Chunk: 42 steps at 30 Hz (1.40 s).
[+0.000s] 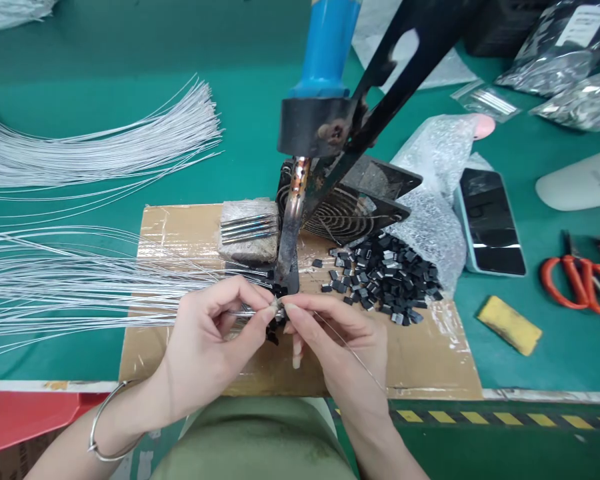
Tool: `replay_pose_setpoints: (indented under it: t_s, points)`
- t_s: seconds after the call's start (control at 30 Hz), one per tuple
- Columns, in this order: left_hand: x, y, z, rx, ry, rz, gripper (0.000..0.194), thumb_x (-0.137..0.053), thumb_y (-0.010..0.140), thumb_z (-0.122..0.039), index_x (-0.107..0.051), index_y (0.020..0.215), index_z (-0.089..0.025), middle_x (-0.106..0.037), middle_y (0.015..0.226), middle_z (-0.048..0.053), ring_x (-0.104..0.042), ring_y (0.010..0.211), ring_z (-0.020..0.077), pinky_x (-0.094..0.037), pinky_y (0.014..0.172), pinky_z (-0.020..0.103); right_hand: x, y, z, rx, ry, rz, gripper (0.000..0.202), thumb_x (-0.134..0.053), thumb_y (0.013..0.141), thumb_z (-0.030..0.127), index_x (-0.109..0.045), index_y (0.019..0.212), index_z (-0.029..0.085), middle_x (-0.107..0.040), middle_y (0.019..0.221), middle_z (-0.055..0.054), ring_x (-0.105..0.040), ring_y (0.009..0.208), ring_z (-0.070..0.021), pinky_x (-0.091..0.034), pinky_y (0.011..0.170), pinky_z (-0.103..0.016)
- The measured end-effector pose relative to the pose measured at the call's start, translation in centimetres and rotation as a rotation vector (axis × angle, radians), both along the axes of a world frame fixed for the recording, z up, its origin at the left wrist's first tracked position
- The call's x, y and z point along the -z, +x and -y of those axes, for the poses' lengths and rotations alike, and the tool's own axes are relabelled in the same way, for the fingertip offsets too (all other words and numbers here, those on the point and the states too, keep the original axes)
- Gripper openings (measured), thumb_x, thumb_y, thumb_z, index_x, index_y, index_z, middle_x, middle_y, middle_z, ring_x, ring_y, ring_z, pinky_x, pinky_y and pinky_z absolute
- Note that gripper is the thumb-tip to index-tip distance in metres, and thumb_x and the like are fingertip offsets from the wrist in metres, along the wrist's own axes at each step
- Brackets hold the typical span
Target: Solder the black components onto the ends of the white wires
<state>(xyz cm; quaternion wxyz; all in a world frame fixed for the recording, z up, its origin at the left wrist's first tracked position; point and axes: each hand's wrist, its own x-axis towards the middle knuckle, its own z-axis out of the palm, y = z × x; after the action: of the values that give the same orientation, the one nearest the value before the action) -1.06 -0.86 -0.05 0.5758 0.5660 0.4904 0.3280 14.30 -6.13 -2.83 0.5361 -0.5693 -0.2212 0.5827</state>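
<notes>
My left hand [220, 333] is closed in a pinch on thin white wires [175, 290], just below the tip of a soldering iron [293, 220]. My right hand [340, 333] pinches beside it, fingertips nearly touching the left ones. A fine strand of solder wire [353, 350] runs from the right fingers back over the palm. Small black connectors lie under and around the fingertips; what exactly sits between them is too small to tell. To the right is a pile of black connectors [395, 277] on the cardboard [430, 353].
A metal stand [390, 87] holds the blue-handled iron overhead. Behind it are a fan [355, 207] and a block with metal rods [250, 250]. Another wire bundle [130, 147] lies back left. At right are a phone [493, 223], yellow sponge [510, 325], scissors [575, 283] and white cup [580, 179].
</notes>
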Motion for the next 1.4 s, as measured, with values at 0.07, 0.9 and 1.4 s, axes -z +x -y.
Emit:
replay_pose_setpoints:
  t_s: [0.07,0.9,1.4]
  points:
    - [0.0,0.2,-0.1,0.003,0.001,-0.013,0.017,-0.069,0.09,-0.008,-0.071,0.077,-0.018,-0.079,0.084,0.002,-0.07,0.071,0.0121,-0.05,0.059,0.019,0.5,0.1,0.2,-0.006,0.06,0.067,0.007,-0.083,0.091,0.033,-0.086,0.092,0.027,-0.068,0.071,0.002,-0.055,0.051,-0.0083,-0.049,0.046,-0.021]
    - [-0.4,0.8,-1.8,-0.001,-0.007,-0.137,0.012,-0.068,0.088,-0.013,-0.069,0.076,-0.015,-0.075,0.081,0.003,-0.063,0.07,0.012,-0.045,0.062,0.023,0.7,1.4,0.6,-0.067,0.412,0.489,0.019,-0.063,0.098,0.007,-0.059,0.088,0.023,-0.075,0.127,-0.004,-0.07,0.121,-0.0193,-0.053,0.106,-0.033]
    - [-1.3,1.2,-2.9,-0.03,0.002,-0.129,0.011,-0.07,0.086,-0.011,-0.069,0.075,-0.015,-0.077,0.084,0.004,-0.066,0.072,0.012,-0.046,0.061,0.023,0.3,0.9,0.0,0.012,0.387,0.384,0.022,-0.067,0.096,0.006,-0.063,0.085,0.024,-0.081,0.126,-0.001,-0.078,0.114,-0.015,-0.059,0.106,-0.026]
